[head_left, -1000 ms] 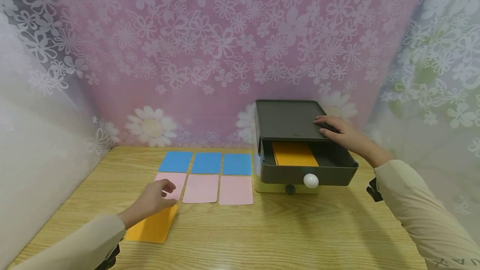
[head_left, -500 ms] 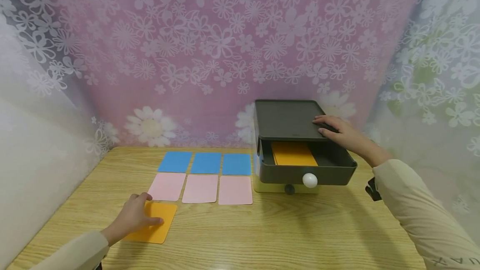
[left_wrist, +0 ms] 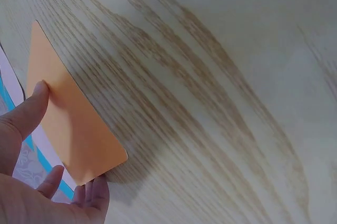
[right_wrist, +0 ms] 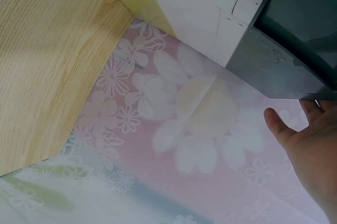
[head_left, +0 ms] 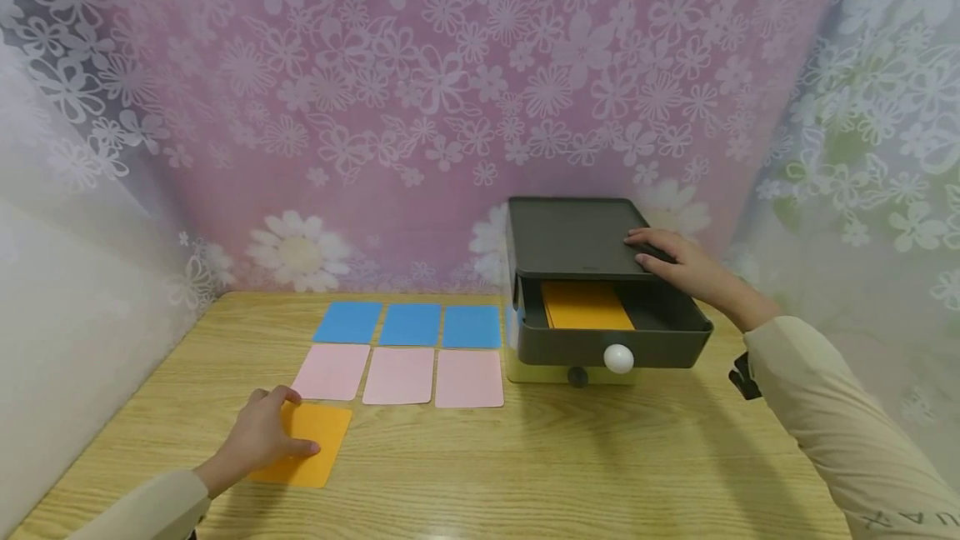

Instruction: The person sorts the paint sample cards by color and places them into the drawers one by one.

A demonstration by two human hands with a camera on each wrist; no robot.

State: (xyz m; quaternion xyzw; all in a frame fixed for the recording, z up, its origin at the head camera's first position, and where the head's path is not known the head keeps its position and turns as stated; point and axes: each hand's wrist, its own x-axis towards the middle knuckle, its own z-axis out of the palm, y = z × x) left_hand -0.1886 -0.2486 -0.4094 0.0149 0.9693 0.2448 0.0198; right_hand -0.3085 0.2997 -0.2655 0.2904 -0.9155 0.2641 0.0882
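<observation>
My left hand (head_left: 258, 433) lies over an orange square card (head_left: 324, 440) at the front left of the table. In the left wrist view, the thumb (left_wrist: 32, 109) touches the card's face while the other fingers (left_wrist: 97, 192) reach its edges, spread apart. My right hand (head_left: 682, 261) rests with relaxed fingers on the dark top (head_left: 573, 236) of a drawer box. The box's upper drawer (head_left: 663, 307) is pulled out, and orange cards (head_left: 587, 307) lie inside it. Only the box's side and part of the right hand (right_wrist: 310, 145) show in the right wrist view.
Behind the orange card are a row of pink cards (head_left: 397, 375) and, farther back, a row of blue cards (head_left: 410, 324). A white round knob (head_left: 618, 358) sticks out from the drawer front. A flowered curtain (head_left: 375, 123) hangs along the table's back edge.
My left hand moved left and down from above the left pink card onto the orange card, uncovering the pink one. My right hand stays on the box top.
</observation>
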